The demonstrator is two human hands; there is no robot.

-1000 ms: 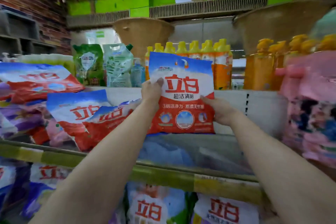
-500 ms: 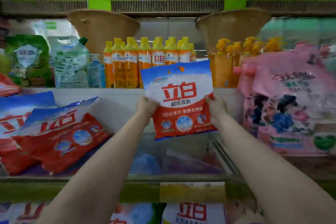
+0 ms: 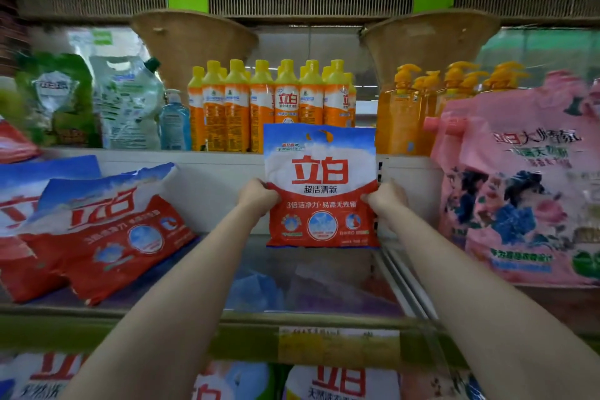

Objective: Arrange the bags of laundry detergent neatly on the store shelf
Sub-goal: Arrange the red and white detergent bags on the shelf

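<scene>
While both hands, left (image 3: 258, 196) and right (image 3: 384, 198), pinch its sides, the detergent bag (image 3: 320, 185) stands upright.

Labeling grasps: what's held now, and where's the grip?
One red-and-blue detergent bag, upright; left hand grips its left edge, right hand its right edge, mid-height.

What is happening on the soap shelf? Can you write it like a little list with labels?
held bag: red, white and blue detergent bag, upright
left hand: grips the bag's left edge
right hand: grips the bag's right edge
left of it: two similar bags lying tilted
right of it: pink bag standing
shelf above: orange bottles
</scene>
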